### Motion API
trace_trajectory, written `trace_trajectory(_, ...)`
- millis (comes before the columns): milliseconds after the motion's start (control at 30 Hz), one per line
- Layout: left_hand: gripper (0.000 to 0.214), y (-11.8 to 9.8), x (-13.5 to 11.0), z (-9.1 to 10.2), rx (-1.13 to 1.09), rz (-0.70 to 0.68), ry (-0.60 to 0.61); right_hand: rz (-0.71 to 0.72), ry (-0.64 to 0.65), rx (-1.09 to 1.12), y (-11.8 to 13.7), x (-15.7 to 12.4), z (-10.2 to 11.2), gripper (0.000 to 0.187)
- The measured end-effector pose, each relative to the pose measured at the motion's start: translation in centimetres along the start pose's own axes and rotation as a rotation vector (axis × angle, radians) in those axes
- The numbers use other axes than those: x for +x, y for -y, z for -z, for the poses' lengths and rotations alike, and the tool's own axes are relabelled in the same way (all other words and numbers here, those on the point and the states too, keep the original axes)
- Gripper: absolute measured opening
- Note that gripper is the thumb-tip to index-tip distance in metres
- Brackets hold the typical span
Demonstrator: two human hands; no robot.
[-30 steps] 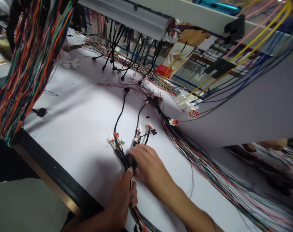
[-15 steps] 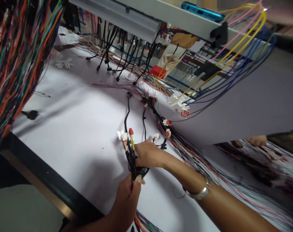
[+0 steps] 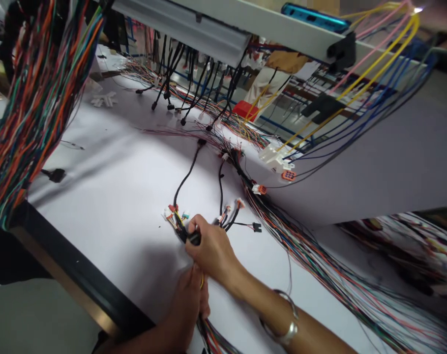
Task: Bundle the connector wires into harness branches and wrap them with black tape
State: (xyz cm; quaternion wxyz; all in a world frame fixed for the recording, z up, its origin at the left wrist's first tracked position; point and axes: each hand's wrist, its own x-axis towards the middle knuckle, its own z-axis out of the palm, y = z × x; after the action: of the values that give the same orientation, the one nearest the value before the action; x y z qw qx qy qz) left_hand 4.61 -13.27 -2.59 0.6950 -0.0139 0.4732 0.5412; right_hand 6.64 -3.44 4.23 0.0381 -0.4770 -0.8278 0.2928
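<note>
Since half a second ago, the right hand [image 3: 214,250] is drawn in toward the left hand [image 3: 188,297], and the connector cluster [image 3: 171,214] is swung toward 11 o'clock. Just below that cluster, the wire bundle [image 3: 180,230] is gripped by the left hand, whose fingers are wrapped around it; its long axis is laid from 11 o'clock, where the plugs are fanned, to 5 o'clock, where the loose tail is let out. At 1 o'clock from the left hand, touching or nearly so, the right hand is placed across the bundle, with a dark piece [image 3: 194,238] pinched between thumb and fingers; whether it is a tape roll cannot be told. The plugs are reached more nearly by the right hand. Farther out, side branches [image 3: 232,219] are spread at 1 o'clock on the counter [image 3: 116,196], and a thick harness [image 3: 300,236] is stretched at 3 o'clock.
</note>
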Motion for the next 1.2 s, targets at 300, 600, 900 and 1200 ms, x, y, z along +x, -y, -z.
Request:
trace_trajectory(300, 0.052, -1.8, -0.9, 0.2, -0.136, 0.038, 0.054, 0.567, -0.235, -0.080, -6.0, -8.8, -0.6, 0.011)
trace_trajectory(600, 0.057, -1.8, -1.1, -0.2, -0.163, 0.069, 0.193, 0.029, 0.027, 0.519, -8.4, -9.1, -0.3, 0.018)
trace_trajectory(900, 0.049, -1.6, -2.0, -0.2, -0.211, 0.217, 0.390, 0.105, 0.164, 0.843, -7.8, -4.8, -2.3, 0.037)
trace_trajectory(1200, 0.037, -0.7, -0.7, 0.6, -0.224, 0.167, 0.231, 0.175, 0.012, -0.001, -5.2, -5.6, 1.2, 0.021)
